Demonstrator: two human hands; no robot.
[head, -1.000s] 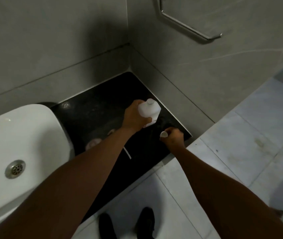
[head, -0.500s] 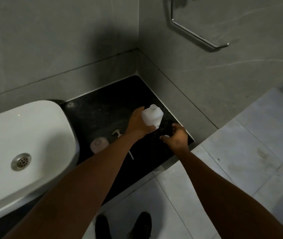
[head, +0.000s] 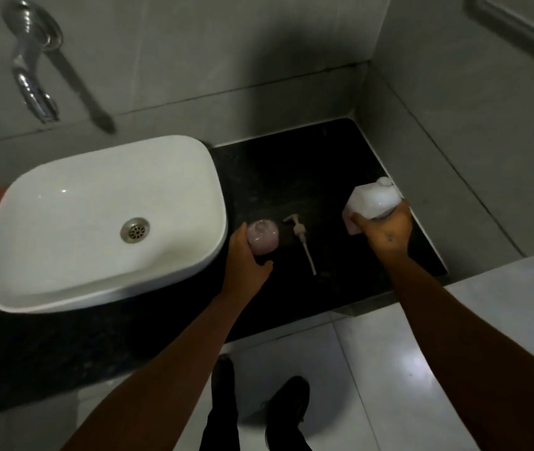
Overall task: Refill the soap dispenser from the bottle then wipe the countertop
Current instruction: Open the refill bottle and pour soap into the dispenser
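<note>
Pink soap dispenser (head: 262,237), pump removed, stands on the black desk (head: 308,177) beside the basin (head: 63,190), left hand (head: 246,265) wrapped around it. Pump (head: 301,239) lies alongside. Right hand (head: 386,231) clasps the white refill bottle (head: 373,200).

White basin (head: 73,222), black countertop (head: 291,164) and grey tiled walls (head: 226,53) marked the washroom.

A pale pink soap dispenser (head: 263,237) stood beside an off-white pump (head: 301,239), while the refill bottle (head: 374,201) was white with a pink label. The tap (head: 31,86) was chrome, the floor (head: 389,369) glossy white, the shoes (head: 286,408) black. Orange and green showed at far left.
</note>
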